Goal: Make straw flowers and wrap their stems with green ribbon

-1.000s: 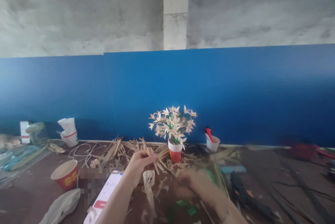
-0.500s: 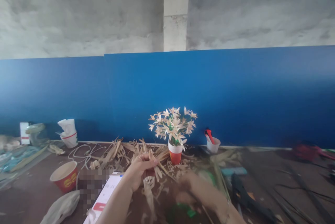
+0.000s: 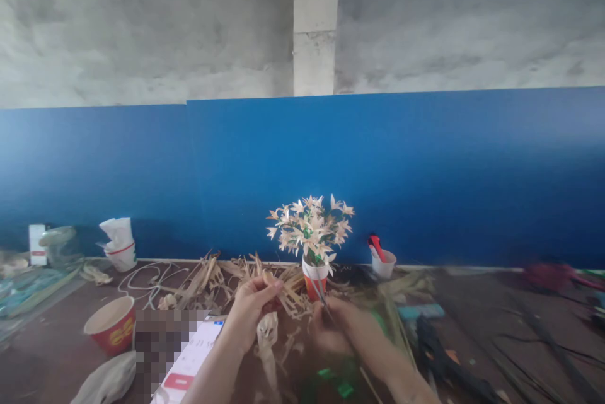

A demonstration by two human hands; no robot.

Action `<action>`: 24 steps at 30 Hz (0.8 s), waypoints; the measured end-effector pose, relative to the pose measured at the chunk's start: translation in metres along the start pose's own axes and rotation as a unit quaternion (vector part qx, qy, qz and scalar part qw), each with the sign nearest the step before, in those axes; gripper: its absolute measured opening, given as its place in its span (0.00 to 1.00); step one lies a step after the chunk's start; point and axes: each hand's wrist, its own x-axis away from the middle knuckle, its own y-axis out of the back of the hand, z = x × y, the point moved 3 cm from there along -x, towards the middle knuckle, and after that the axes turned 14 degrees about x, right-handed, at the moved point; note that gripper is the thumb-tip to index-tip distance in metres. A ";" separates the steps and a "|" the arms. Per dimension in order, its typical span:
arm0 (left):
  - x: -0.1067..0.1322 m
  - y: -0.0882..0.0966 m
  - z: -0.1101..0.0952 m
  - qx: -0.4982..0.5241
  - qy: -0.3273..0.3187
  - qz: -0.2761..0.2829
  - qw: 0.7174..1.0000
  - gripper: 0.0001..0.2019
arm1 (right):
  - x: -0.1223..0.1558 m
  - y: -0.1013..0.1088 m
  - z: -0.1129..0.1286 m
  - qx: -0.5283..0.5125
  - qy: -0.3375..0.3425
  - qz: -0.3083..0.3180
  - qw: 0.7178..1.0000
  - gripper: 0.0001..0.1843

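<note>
Fingers of the left hand [image 3: 250, 306] pinch a pale dried husk strip [image 3: 267, 334] near the flower-filled orange paper cup [image 3: 314, 279], while the right hand [image 3: 333, 328] grips thin scissors [image 3: 319, 294], cut seemingly unmade.

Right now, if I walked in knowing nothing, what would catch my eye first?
Probably the bunch of pale straw-coloured handmade flowers in a small orange and white paper cup, standing mid-table against the long bright blue board. Just in front of it, the left hand pinches a dried husk strip while the right hand holds a thin metal tool whose kind is unclear. Dried husk scraps litter the brown table.
</note>
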 end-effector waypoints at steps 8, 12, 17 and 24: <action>0.009 -0.018 0.031 0.033 0.048 0.036 0.998 0.15 | -0.015 -0.020 -0.007 -0.046 -0.032 -0.126 0.990 0.22; 0.007 -0.018 0.036 0.023 0.041 0.049 0.998 0.15 | -0.014 -0.022 -0.014 -0.072 -0.064 -0.160 0.982 0.26; 0.010 -0.018 0.029 0.008 0.026 0.045 0.999 0.14 | -0.014 -0.020 -0.009 -0.054 -0.068 -0.140 0.986 0.26; 0.013 -0.019 0.020 -0.127 0.039 0.070 0.989 0.10 | -0.005 -0.011 0.005 0.040 -0.029 -0.213 0.976 0.16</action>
